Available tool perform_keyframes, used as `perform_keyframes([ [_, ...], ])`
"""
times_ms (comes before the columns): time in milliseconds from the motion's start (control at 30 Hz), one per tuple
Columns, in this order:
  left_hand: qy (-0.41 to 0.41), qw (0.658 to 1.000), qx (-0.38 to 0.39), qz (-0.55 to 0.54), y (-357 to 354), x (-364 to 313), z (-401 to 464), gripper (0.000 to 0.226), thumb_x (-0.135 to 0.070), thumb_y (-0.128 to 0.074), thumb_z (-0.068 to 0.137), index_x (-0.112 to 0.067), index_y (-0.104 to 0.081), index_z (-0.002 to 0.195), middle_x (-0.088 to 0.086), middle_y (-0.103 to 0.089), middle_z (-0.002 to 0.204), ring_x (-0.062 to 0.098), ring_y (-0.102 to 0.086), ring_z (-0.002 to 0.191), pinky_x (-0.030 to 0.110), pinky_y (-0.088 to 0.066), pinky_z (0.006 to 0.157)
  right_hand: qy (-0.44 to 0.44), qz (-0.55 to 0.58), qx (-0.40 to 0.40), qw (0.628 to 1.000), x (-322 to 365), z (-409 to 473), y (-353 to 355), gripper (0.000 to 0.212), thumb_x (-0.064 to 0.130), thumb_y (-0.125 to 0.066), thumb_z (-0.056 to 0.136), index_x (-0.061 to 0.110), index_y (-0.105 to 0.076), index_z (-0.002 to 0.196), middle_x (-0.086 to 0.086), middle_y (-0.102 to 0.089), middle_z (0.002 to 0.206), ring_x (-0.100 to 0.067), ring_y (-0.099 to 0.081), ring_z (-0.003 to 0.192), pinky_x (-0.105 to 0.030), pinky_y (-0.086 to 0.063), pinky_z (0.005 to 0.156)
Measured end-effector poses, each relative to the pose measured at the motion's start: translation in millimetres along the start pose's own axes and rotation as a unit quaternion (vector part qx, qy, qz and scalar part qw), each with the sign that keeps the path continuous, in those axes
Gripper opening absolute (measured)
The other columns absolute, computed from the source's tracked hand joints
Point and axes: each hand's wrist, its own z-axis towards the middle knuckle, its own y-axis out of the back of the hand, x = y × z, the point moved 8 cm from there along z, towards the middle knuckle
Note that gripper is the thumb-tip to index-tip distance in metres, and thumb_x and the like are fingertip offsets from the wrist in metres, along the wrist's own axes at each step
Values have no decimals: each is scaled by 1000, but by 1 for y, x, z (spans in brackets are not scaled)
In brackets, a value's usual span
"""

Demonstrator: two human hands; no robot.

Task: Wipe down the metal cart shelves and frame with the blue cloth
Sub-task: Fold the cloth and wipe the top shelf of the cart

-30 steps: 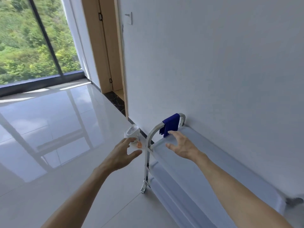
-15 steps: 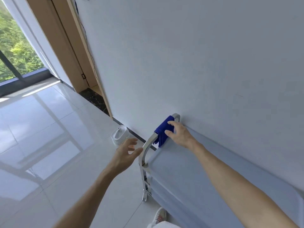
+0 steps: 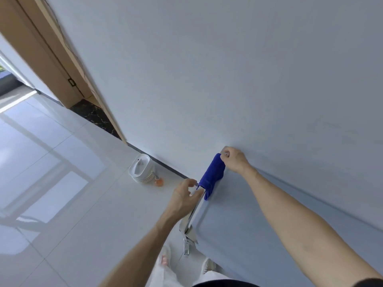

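Pinching the far end of the blue cloth (image 3: 212,176) between curled fingers and thumb, the right hand (image 3: 234,160) sits at the wall end of the cart handle (image 3: 191,218), likely because that loose end gives the easiest pull to lift the cloth free. The cloth hangs draped over the handle, running from the right hand down toward the left hand (image 3: 184,196), with a short tail drooping over the top shelf (image 3: 248,235) beneath. The left hand is loosely spread, fingertips just beside the cloth's near corner and against the handle bar, seemingly ready to gather that end or steady the frame. Deep blue and soft-looking, the cloth is folded into a narrow band, creased at its lower edge. Wiping has not begun, by my reading.
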Motion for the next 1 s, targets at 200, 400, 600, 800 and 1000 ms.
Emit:
perform_keyframes([
  [200, -25, 997, 40, 54, -22, -15, 48, 60, -46, -59, 91, -17, -40, 140, -1, -49, 131, 13, -57, 101, 29, -50, 80, -46, -3, -9, 999, -7, -4, -13, 18, 15, -53, 95, 15, -55, 113, -2, -61, 104, -19, -57, 89, -24, -42, 64],
  [400, -35, 987, 83, 136, -29, -3, 78, 29, -36, -59, 93, -14, -45, 104, 5, -52, 115, 26, -58, 95, 35, -46, 71, -100, -60, -76, 990, -5, -12, -18, 7, 16, -48, 98, 14, -55, 96, -6, -61, 109, -26, -59, 95, -38, -48, 76],
  [600, -76, 985, 120, 101, -16, -6, 88, 14, -17, -52, 93, -4, -52, 100, 11, -61, 103, 31, -60, 93, 43, -51, 78, -125, -43, -119, 984, -5, -28, -5, 12, 16, -46, 96, 17, -58, 95, 0, -57, 115, -20, -56, 97, -34, -45, 76],
  [800, -85, 983, 142, -77, 34, -27, 84, 15, -24, -49, 82, -13, -53, 91, 0, -61, 79, 19, -53, 72, 31, -43, 63, -15, 153, -118, 981, 17, -73, 25, 9, 24, -58, 95, 29, -60, 88, 17, -55, 131, -9, -55, 115, -21, -39, 89],
  [1000, -154, 963, 181, -124, 65, -62, 70, 17, -28, -46, 81, -22, -55, 93, 8, -61, 70, 13, -48, 65, 29, -39, 63, 60, 343, -124, 929, 35, -133, 32, 6, 24, -59, 96, 22, -60, 91, 8, -68, 91, -10, -62, 86, -31, -51, 85],
])
